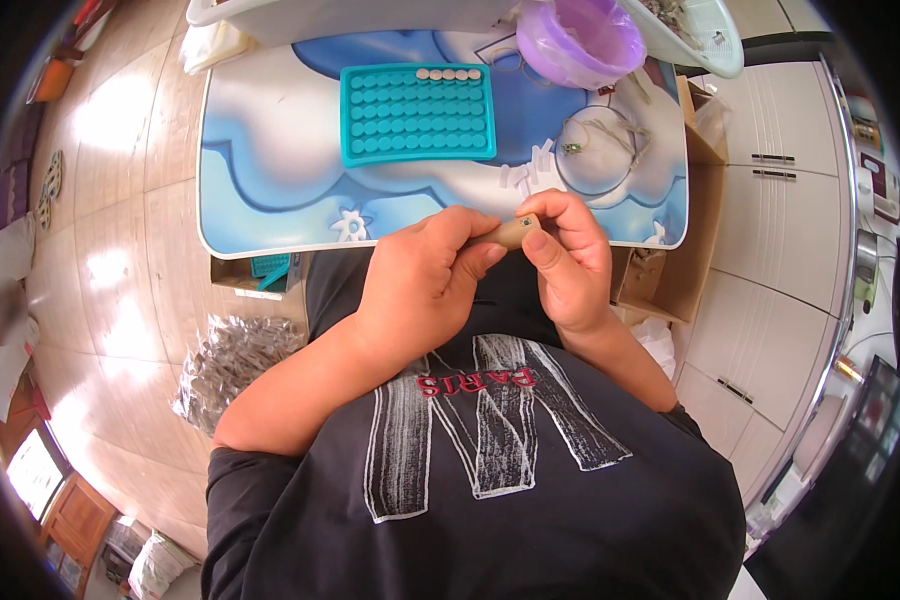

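Left hand (pixel 425 262) pinches a small tan piece (pixel 510 236) between thumb and forefinger at its left end, the other fingers curled in beneath. Right hand (pixel 582 262) has thumb and forefinger closed on the same piece at its right end, so the two hands nearly meet. The tan piece sits between them, held up by the near edge of the table, and a small dark spot shows on its right end.

Leftmost is the pale tiled floor (pixel 120 250), shining in patches. On it, near and left of the person's black shirt (pixel 300 520), lies a heap of silvery packets (pixel 235 365). Just right of that, below the table, an open box (pixel 232 275) holds something teal.

Above spreads the table (pixel 280 165), printed with blue and white clouds. A long pale bin (pixel 370 15) stands along its far edge. Left of the middle lies a teal tray (pixel 346 120) with rows of round hollows; five pale discs (pixel 448 75) line the right part of its far row. White plastic strips (pixel 530 172) lie right of the tray, and farther away stands a purple basin (pixel 542 62). Next come loose thin wires (pixel 625 130), then a cardboard box (pixel 705 220) and white cabinets (pixel 770 235) at the right.
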